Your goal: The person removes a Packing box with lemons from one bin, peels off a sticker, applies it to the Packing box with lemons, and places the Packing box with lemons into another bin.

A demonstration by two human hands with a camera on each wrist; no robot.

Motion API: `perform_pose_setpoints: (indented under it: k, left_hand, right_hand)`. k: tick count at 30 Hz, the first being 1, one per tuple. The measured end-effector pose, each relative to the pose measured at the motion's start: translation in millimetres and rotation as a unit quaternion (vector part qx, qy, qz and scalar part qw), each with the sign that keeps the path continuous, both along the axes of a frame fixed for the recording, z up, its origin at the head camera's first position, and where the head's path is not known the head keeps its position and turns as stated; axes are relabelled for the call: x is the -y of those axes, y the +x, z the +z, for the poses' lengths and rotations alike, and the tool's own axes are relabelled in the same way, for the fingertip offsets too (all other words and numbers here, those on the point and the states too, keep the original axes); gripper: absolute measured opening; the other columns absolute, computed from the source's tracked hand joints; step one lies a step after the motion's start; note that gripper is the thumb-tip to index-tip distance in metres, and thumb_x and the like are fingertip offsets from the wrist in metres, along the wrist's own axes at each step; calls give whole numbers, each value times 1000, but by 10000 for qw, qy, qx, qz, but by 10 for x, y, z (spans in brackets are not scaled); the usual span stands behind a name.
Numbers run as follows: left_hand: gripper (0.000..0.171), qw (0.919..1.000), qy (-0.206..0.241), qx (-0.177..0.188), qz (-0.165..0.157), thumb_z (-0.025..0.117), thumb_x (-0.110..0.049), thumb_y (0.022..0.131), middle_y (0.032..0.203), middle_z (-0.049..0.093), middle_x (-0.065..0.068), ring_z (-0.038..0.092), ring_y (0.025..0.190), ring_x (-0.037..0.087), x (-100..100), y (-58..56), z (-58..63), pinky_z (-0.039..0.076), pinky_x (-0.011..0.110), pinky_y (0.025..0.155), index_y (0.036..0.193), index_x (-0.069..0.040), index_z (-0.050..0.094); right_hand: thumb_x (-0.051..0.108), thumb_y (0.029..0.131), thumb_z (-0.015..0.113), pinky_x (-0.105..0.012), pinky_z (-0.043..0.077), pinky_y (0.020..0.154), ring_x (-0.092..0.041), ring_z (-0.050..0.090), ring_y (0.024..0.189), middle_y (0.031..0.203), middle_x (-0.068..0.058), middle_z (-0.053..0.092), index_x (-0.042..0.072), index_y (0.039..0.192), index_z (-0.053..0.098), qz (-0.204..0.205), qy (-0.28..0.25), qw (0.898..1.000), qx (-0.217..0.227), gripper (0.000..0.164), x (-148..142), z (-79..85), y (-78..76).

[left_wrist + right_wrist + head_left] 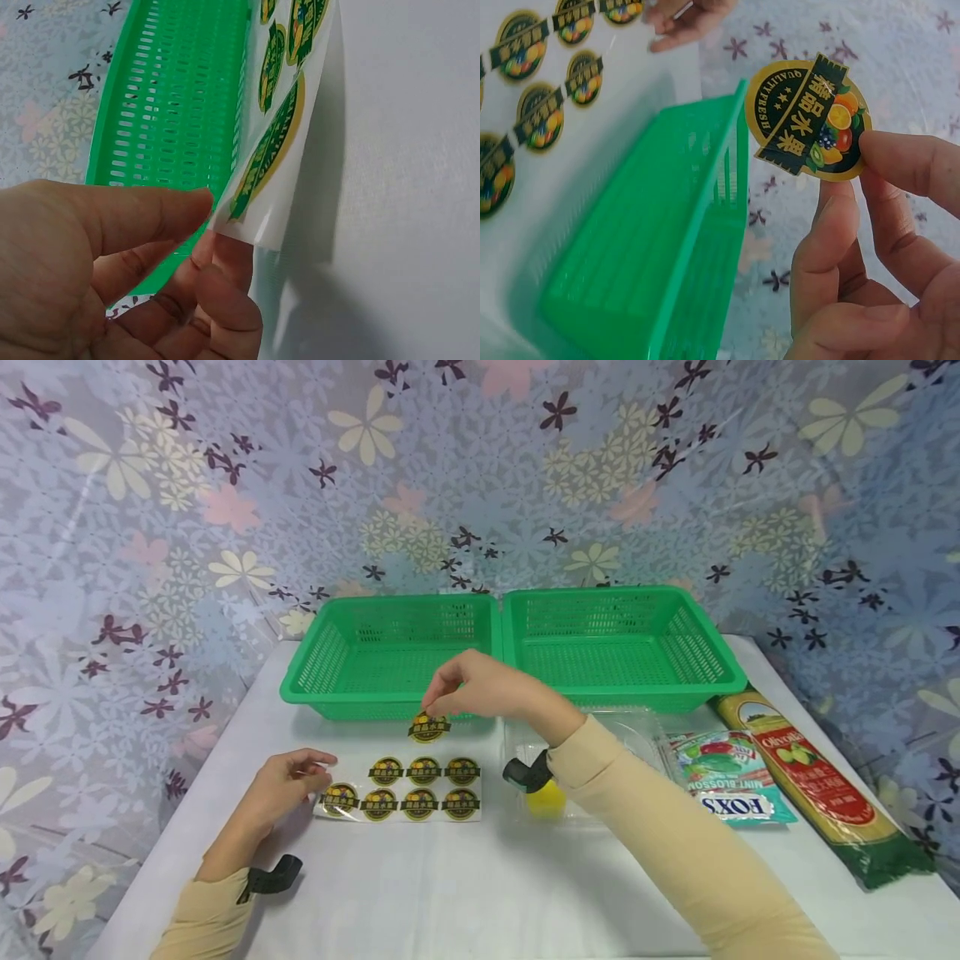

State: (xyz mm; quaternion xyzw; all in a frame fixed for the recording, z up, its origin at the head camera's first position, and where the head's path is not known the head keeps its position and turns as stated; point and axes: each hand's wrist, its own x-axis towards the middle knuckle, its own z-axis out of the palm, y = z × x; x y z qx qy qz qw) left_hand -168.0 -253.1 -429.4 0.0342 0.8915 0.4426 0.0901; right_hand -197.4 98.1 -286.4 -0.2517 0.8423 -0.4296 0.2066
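My right hand (480, 685) pinches one round fruit sticker (810, 116) by its edge, between thumb and finger. Black and gold, the sticker shows fruit and a banner with characters; in the head view it hangs just in front of the left green basket. On the white table lies a sticker sheet (471, 780) with several matching stickers in two rows. At the sheet's left end my left hand (277, 785) holds the corner, which curves upward. The left wrist view shows the thumb (187, 208) beside that corner and a finger behind it.
Two green baskets, left (405, 708) and right (622, 700), stand side by side at the back. A clear plastic container (637, 727) with a yellow item (547, 800) lies partly under my right forearm. Rightward are a FOX'S candy bag (731, 777) and a long Olivoila packet (817, 777).
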Motion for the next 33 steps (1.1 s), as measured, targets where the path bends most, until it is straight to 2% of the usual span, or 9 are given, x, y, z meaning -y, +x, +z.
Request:
perform_pose_setpoints:
  k: [7, 14, 19, 22, 26, 31, 33]
  left_hand:
    - [32, 9996, -276, -25, -38, 71, -12, 101, 111, 73, 18, 64, 90, 16, -35, 3, 18, 55, 29, 61, 130, 2, 72]
    - [32, 9988, -483, 100, -11, 69, -17, 104, 112, 75, 19, 66, 91, 17, -52, 1, 34, 54, 29, 62, 131, 0, 72]
    - [32, 9950, -1002, -6, 31, 67, -22, 105, 110, 77, 19, 71, 96, 25, -73, 14, 87, 54, 31, 69, 128, -1, 73]
    - [32, 9920, -1239, -227, 10, 68, -23, 105, 111, 77, 18, 73, 104, 32, -104, 29, 149, 53, 31, 73, 128, -3, 74]
    - [31, 9913, -1168, -598, -132, 69, -21, 104, 110, 77, 15, 74, 103, 32, -220, 46, 265, 56, 32, 74, 129, -4, 74]
    - [25, 9874, -971, -1136, -519, 71, -18, 104, 106, 77, 9, 74, 96, 24, -499, 67, 450, 57, 34, 74, 126, -8, 76]
    - [22, 9820, -931, -1463, -749, 73, -16, 103, 103, 77, 7, 74, 94, 23, -638, 77, 507, 58, 33, 74, 123, -9, 77]
  right_hand:
    - [18, 103, 73, -34, 53, 85, -18, 67, 97, 106, -3, 77, 12, 110, 80, -276, 313, 9991, 49, 12, -323, 45, 22]
    - [17, 103, 71, -39, 55, 93, -22, 67, 105, 109, -3, 79, 11, 111, 81, -386, 395, 9985, 66, 15, -659, -3, 10]
    - [16, 104, 69, -39, 54, 94, -22, 66, 107, 113, -5, 79, 8, 112, 80, -474, 409, 9978, 233, 15, -864, -48, 22]
    - [17, 104, 69, -38, 54, 95, -23, 67, 108, 114, -6, 78, 8, 113, 79, -545, 474, 9970, 292, 16, -968, -56, 44]
    - [19, 104, 68, -38, 54, 94, -24, 66, 106, 115, -6, 79, 8, 113, 79, -576, 556, 9963, 316, 17, -1088, -62, 72]
    - [17, 104, 68, -37, 53, 92, -22, 65, 99, 111, -7, 78, 6, 113, 78, -571, 642, 9957, 348, 17, -1222, -83, 102]
    - [17, 104, 68, -37, 53, 91, -22, 64, 98, 109, -7, 77, 6, 114, 77, -606, 680, 9950, 402, 17, -1279, -88, 116]
